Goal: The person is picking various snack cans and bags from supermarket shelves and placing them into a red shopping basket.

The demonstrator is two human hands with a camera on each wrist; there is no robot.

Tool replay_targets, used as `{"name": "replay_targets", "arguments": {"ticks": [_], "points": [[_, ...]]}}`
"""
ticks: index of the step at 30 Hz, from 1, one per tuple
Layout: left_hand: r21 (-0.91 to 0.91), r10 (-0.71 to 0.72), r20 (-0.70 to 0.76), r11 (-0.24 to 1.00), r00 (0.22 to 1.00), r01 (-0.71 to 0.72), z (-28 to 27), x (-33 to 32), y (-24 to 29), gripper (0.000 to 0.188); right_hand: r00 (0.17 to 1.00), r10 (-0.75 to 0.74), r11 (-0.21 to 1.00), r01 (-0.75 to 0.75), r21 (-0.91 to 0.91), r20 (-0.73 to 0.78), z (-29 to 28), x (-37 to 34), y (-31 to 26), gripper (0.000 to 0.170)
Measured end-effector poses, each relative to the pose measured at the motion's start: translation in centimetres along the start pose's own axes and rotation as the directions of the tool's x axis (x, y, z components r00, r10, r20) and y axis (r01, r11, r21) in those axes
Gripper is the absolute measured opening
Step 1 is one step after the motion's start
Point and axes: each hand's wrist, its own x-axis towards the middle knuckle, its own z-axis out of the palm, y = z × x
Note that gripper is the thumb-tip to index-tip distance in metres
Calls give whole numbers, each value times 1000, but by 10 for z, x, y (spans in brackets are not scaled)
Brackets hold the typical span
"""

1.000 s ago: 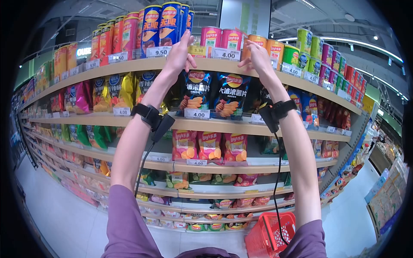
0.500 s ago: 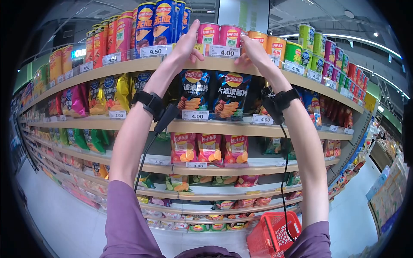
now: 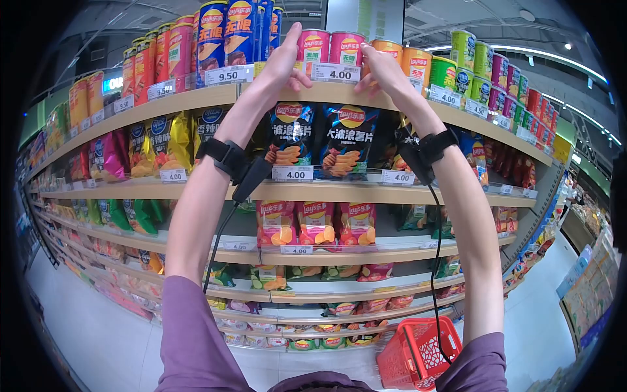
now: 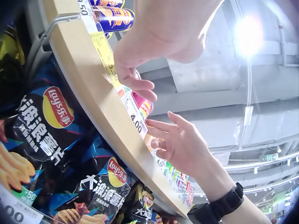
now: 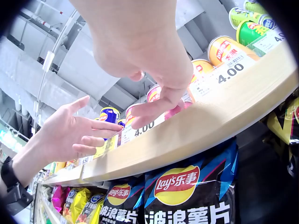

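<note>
Two short pink Lay's chip cans, the left can (image 3: 314, 47) and the right can (image 3: 347, 48), stand side by side on the top shelf (image 3: 326, 95) behind a 4.00 price tag (image 3: 335, 73). My left hand (image 3: 285, 63) is raised at the left can's outer side, thumb side up, its lower fingers loosely bent at the shelf edge. At the right can's outer side is my right hand (image 3: 385, 70), fingertips right at its wall. In the left wrist view, the right hand (image 4: 180, 142) shows relaxed, slightly spread fingers and nothing held.
Tall blue cans (image 3: 239, 32) stand left of my left hand, orange cans (image 3: 417, 64) right of my right hand. Black chip bags (image 3: 348, 140) hang below, pink bags (image 3: 317, 222) lower still. A red shopping basket (image 3: 398, 356) sits on the floor. Dark cables run from both wrist cameras.
Both hands have come closer to the two pink cans, the left moving rightward and the right moving leftward. The head view has shifted slightly.
</note>
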Motion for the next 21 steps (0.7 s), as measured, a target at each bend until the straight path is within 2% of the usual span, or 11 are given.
{"name": "replay_targets", "arguments": {"ticks": [4,7,9,11,12,13,14,17,19,20,21], "points": [[9,22,-82,1000,996,-21,3,0,-2,86,1000,12,999,-11,43,-26,1,-4,-2,59],[-8,60,37,998,998,-59,2,-24,4,92,982,-98,995,98,-5,-163,4,-19,-2,53],[46,96,43,994,994,-98,2,-56,-9,73,937,-192,981,194,-20,-292,11,-44,3,48],[-4,270,72,963,960,-270,13,-114,-40,58,901,-290,952,306,-1,-323,27,-93,14,35],[-25,191,135,982,972,-190,20,-152,-63,45,882,-376,926,368,-82,-285,35,-118,35,25],[-7,136,214,990,967,-138,27,-194,-91,43,875,-432,902,416,-116,-221,47,-146,63,17],[43,49,325,997,945,-67,35,-247,-128,42,897,-422,904,404,-143,-133,59,-180,88,19],[340,-272,629,939,728,58,41,-425,-249,40,970,-60,963,119,-244,235,109,-314,178,24],[538,-486,656,838,578,94,19,-550,-307,41,887,254,915,-91,-394,385,127,-403,230,28],[565,-477,593,821,649,87,-4,-613,-331,33,818,388,873,-179,-454,424,130,-451,263,36],[591,-464,524,802,714,86,-26,-673,-353,26,782,500,825,-300,-479,372,125,-486,262,41]]}}
